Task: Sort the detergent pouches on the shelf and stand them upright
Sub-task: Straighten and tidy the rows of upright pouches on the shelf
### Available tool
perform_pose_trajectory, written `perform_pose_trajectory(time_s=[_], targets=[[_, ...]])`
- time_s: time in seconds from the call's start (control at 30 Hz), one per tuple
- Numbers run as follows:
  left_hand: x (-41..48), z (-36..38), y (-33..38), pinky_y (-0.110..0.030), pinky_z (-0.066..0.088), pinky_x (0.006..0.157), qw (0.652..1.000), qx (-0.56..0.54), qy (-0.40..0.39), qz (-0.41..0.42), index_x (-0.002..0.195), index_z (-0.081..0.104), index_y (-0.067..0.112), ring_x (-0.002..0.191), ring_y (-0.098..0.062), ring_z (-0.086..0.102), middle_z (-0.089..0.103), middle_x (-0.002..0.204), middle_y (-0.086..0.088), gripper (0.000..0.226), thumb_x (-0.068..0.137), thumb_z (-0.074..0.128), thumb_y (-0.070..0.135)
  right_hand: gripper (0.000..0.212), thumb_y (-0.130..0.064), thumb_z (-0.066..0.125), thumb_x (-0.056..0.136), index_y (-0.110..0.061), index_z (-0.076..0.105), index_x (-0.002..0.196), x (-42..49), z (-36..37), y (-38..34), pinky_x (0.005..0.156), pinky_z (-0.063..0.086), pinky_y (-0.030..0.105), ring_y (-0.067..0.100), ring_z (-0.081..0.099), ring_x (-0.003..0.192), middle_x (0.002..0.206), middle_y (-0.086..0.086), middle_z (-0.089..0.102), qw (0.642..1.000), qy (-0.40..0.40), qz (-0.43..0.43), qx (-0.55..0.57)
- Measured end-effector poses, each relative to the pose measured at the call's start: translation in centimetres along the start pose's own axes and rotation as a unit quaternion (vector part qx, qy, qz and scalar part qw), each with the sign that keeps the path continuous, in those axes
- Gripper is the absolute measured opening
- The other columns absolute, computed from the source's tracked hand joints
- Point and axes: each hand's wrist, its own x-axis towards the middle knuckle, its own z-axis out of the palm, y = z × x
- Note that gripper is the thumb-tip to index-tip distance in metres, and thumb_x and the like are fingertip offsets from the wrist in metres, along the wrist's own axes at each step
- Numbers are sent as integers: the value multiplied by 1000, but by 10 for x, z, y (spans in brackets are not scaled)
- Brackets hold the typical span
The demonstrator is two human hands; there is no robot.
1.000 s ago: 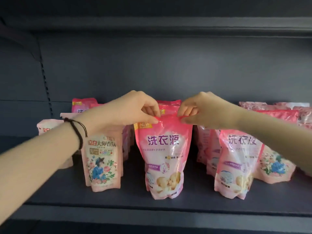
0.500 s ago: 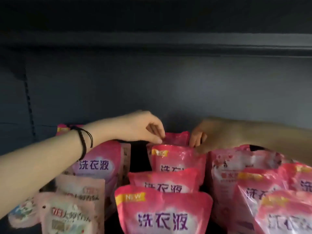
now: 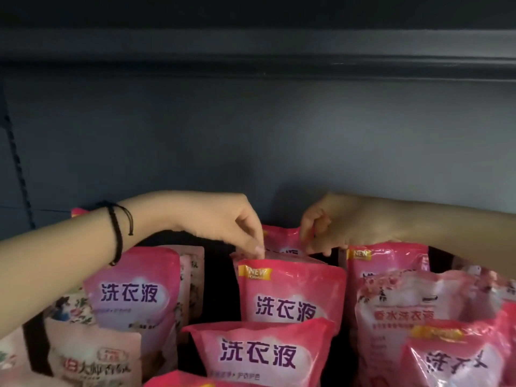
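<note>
Now reaching further back, the left hand point(image 3: 220, 224) and right hand point(image 3: 335, 227) each pinch the top edge of the rear pouch point(image 3: 280, 237) at mid-frame, likely standing it upright.

Dark shelf point(image 3: 279, 141) — crowded pink pouches point(image 3: 290, 297)
</note>
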Motion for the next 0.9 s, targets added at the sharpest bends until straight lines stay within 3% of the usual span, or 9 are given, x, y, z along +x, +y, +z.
perform_pose_trajectory(time_s=[0.1, 0.17, 0.23, 0.3, 0.4, 0.5, 0.63, 0.77, 0.9], targets=[[9, 1, -8, -10, 44, 68, 997, 31, 68, -10, 95, 74, 19, 71, 7, 61, 75, 90, 3, 13, 83, 73, 22, 13, -27, 80, 72, -24, 74, 83, 8, 3, -1, 54, 46, 19, -4, 56, 56, 58, -18, 65, 998, 9, 16, -56], [13, 3, -15, -10, 45, 68, 996, 50, 64, -30, 98, 72, 22, 67, 8, 59, 74, 92, 4, 18, 80, 77, 22, 8, -20, 77, 73, -18, 76, 80, 13, 7, 0, 62, 51, 27, 5, 59, 64, 68, -9, 68, 996, -5, 27, -90], [15, 6, -20, -12, 45, 68, 995, 71, 51, -45, 94, 74, 24, 67, 8, 61, 74, 85, 11, 14, 80, 76, 25, 7, -13, 69, 76, -9, 74, 73, 16, 11, 1, 60, 48, 32, 13, 54, 62, 67, 6, 65, 994, -15, 40, -104], [16, 7, -24, -13, 43, 66, 990, 110, 79, -47, 87, 76, 25, 65, 9, 60, 70, 72, 20, 7, 83, 74, 29, 26, -25, 68, 81, -11, 66, 59, 17, 10, 3, 54, 38, 28, 12, 46, 54, 55, 3, 54, 996, -17, 54, -66], [21, 10, -27, -19, 47, 67, 975, 168, 142, -37, 87, 76, 23, 66, 7, 59, 66, 69, 21, 10, 86, 70, 30, 41, -54, 64, 81, -21, 67, 59, 16, 2, 5, 53, 38, 24, 7, 45, 48, 52, -8, 57, 998, -20, 66, -5], [32, 15, -22, -15, 41, 65, 970, 159, 182, -27, 89, 73, 16, 64, 7, 54, 60, 70, 19, 11, 91, 64, 22, 25, -43, 74, 77, -23, 71, 62, 14, -1, 9, 61, 47, 26, 10, 55, 62, 63, -3, 64, 997, -25, 61, -28], [38, 1, -3, -18, 40, 61, 965, 82, 249, -9, 88, 68, 11, 64, 0, 52, 63, 76, 5, 11, 94, 58, 12, 11, -23, 73, 82, -20, 71, 71, 10, -18, 13, 64, 50, 27, 16, 64, 72, 78, 5, 72, 995, 59, 70, -30], [23, -29, 24, -10, 43, 60, 927, -76, 367, 19, 87, 62, 14, 66, -1, 54, 60, 77, 5, 14, 97, 52, 12, 5, -22, 73, 81, -18, 72, 79, 5, -51, 8, 58, 41, 22, 9, 56, 69, 78, 1, 68, 958, 222, 18, 180], [7, -46, 42, -19, 49, 70, 875, -223, 426, 53, 84, 60, 16, 73, -6, 57, 60, 82, 2, 18, 98, 49, 14, 26, -25, 71, 81, -15, 70, 105, 0, -46, 7, 82, 47, 28, 12, 68, 91, 98, -2, 74, 924, 195, 14, 329]])
